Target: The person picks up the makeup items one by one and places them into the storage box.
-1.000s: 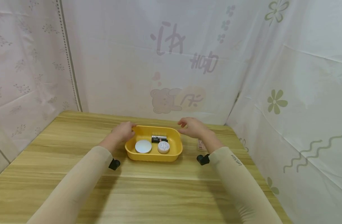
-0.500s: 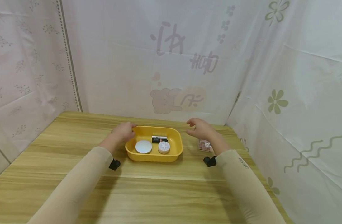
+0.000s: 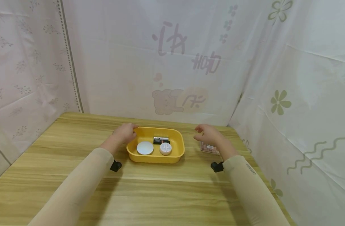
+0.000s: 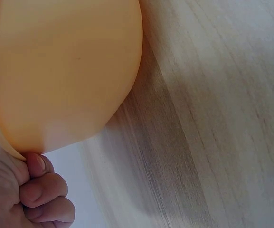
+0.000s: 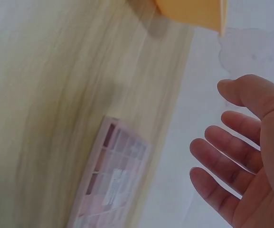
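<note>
A yellow oblong basket (image 3: 155, 159) stands on the wooden table. My left hand (image 3: 124, 133) grips its left end by the rim; in the left wrist view the fingers (image 4: 46, 190) curl under the edge of the basket wall (image 4: 65, 71). Over the table to the basket's right hovers my right hand (image 3: 209, 135), its fingers spread and loosely bent around nothing. Beneath that hand lies an eyeshadow palette (image 3: 208, 148), partly hidden by it; the right wrist view shows the palette's grid of pink and brown squares (image 5: 110, 180).
Inside the basket are a round white case (image 3: 145, 148), a smaller round case with a star on its lid (image 3: 165, 148), and silver and black tubes (image 3: 161, 140). A patterned white curtain (image 3: 127, 62) hangs behind and beside the table (image 3: 150, 197).
From beside the basket's right end, my right hand has moved right to over the eyeshadow palette. The left hand and the basket have stayed in place.
</note>
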Demonstrator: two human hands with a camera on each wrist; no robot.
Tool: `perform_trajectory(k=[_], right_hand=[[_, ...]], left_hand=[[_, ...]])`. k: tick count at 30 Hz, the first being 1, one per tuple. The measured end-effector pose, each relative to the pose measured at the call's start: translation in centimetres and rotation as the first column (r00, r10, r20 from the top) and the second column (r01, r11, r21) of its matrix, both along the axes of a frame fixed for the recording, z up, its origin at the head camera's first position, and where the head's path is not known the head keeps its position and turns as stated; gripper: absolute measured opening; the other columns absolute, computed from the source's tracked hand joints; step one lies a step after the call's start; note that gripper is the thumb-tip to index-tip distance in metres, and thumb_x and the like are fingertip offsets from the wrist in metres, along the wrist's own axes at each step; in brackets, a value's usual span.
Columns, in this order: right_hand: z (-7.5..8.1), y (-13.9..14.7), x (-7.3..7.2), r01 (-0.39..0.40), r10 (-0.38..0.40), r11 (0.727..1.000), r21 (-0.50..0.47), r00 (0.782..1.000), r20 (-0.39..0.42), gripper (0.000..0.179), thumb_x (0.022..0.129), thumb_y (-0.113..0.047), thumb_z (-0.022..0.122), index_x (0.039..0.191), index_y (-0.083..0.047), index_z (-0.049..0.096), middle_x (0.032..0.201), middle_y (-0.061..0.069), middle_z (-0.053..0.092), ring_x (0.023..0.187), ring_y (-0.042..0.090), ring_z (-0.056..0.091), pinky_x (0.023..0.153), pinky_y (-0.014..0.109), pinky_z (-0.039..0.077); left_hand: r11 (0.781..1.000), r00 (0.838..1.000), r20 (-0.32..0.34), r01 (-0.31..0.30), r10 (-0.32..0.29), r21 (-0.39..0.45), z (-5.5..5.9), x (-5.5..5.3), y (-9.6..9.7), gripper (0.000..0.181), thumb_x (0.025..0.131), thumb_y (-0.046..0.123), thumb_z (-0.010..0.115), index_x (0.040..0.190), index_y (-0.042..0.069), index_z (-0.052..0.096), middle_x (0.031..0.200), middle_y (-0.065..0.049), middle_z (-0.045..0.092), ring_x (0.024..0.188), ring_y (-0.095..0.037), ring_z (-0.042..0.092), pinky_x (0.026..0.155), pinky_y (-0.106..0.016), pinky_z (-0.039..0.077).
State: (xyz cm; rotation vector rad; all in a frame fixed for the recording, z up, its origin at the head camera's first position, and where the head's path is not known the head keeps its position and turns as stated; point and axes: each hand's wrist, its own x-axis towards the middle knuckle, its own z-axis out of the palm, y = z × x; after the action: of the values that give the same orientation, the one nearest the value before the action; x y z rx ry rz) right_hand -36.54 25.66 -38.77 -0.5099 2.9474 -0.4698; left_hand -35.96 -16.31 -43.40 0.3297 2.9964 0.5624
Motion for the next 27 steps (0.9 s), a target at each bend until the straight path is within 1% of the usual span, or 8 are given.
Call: perform_trajectory(k=[3,7,11,13,18,22,24,27], right_hand=[[-0.4,0.5,0.1,-0.006,0.006,1.000,-0.002,1.000,-0.002,0.052,0.107,-0.033,0.069,0.148,-0.003,0.062,0.145,0.024,0.066,0.135,0.044,0.062,0.113,0.061,0.051],[-1.0,1.3,0.3,0.015,-0.015,1.000,-0.023,1.000,0.019,0.055,0.107,-0.034,0.069,0.151,-0.002,0.059,0.148,0.025,0.063,0.136,0.045,0.061,0.112,0.061,0.052],[-1.5,2.2,0.5,0.034,-0.032,0.999,-0.037,0.999,0.038,0.059,0.107,-0.036,0.068,0.155,-0.003,0.057,0.153,0.028,0.058,0.136,0.047,0.061,0.112,0.062,0.052],[-1.7,2.6,0.5,0.033,-0.033,0.999,-0.026,0.999,0.030,0.062,0.107,-0.037,0.069,0.156,-0.002,0.056,0.154,0.029,0.057,0.137,0.047,0.060,0.113,0.062,0.050],[-2.1,3.3,0.7,0.015,-0.015,1.000,0.011,1.000,0.002,0.067,0.106,-0.038,0.070,0.156,0.003,0.054,0.155,0.032,0.054,0.142,0.051,0.053,0.118,0.065,0.045],[-2.5,3.9,0.6,0.035,-0.036,0.999,0.021,0.999,0.017,0.070,0.105,-0.038,0.071,0.158,0.003,0.051,0.161,0.033,0.048,0.149,0.052,0.045,0.122,0.068,0.041],[-2.7,4.2,0.5,0.044,-0.045,0.999,0.030,0.999,0.025,0.071,0.105,-0.039,0.071,0.159,0.003,0.049,0.163,0.033,0.046,0.152,0.053,0.042,0.123,0.068,0.039],[-2.9,4.6,0.5,0.056,-0.058,0.998,0.041,0.998,0.034,0.074,0.105,-0.040,0.072,0.159,0.004,0.048,0.165,0.035,0.042,0.149,0.053,0.043,0.121,0.070,0.040]], left_hand=[[1.000,1.000,0.001,0.000,0.000,0.002,0.0,-0.1,0.0,0.056,0.108,0.017,0.052,0.163,0.009,0.053,0.165,-0.023,0.054,0.120,-0.035,0.062,0.090,-0.047,0.053],[1.000,1.000,0.002,-0.003,0.003,0.001,-0.1,-0.2,0.0,0.057,0.107,0.018,0.052,0.163,0.010,0.053,0.165,-0.023,0.054,0.121,-0.036,0.062,0.090,-0.048,0.054],[1.000,1.000,-0.002,-0.001,0.001,0.000,-0.1,-0.2,0.0,0.056,0.108,0.018,0.052,0.163,0.010,0.054,0.164,-0.022,0.055,0.125,-0.036,0.062,0.097,-0.050,0.054],[1.000,1.000,-0.006,0.004,-0.004,-0.005,0.0,-0.1,0.0,0.056,0.108,0.018,0.052,0.163,0.010,0.054,0.164,-0.023,0.055,0.127,-0.036,0.063,0.098,-0.051,0.054],[1.000,1.000,-0.010,0.005,-0.005,-0.009,0.0,0.0,0.0,0.055,0.108,0.018,0.052,0.162,0.009,0.055,0.163,-0.023,0.056,0.124,-0.036,0.063,0.097,-0.050,0.054],[1.000,1.000,-0.015,0.003,-0.003,-0.010,0.0,0.0,0.0,0.055,0.108,0.017,0.052,0.162,0.010,0.055,0.164,-0.024,0.055,0.125,-0.036,0.062,0.097,-0.050,0.054],[1.000,1.000,-0.018,0.001,-0.001,-0.009,0.0,0.0,-0.1,0.055,0.108,0.018,0.052,0.162,0.010,0.055,0.165,-0.023,0.054,0.128,-0.037,0.063,0.099,-0.051,0.054],[1.000,1.000,-0.017,-0.004,0.004,-0.009,-0.1,0.1,-0.1,0.054,0.109,0.018,0.052,0.162,0.011,0.055,0.165,-0.023,0.054,0.129,-0.037,0.063,0.098,-0.051,0.055]])
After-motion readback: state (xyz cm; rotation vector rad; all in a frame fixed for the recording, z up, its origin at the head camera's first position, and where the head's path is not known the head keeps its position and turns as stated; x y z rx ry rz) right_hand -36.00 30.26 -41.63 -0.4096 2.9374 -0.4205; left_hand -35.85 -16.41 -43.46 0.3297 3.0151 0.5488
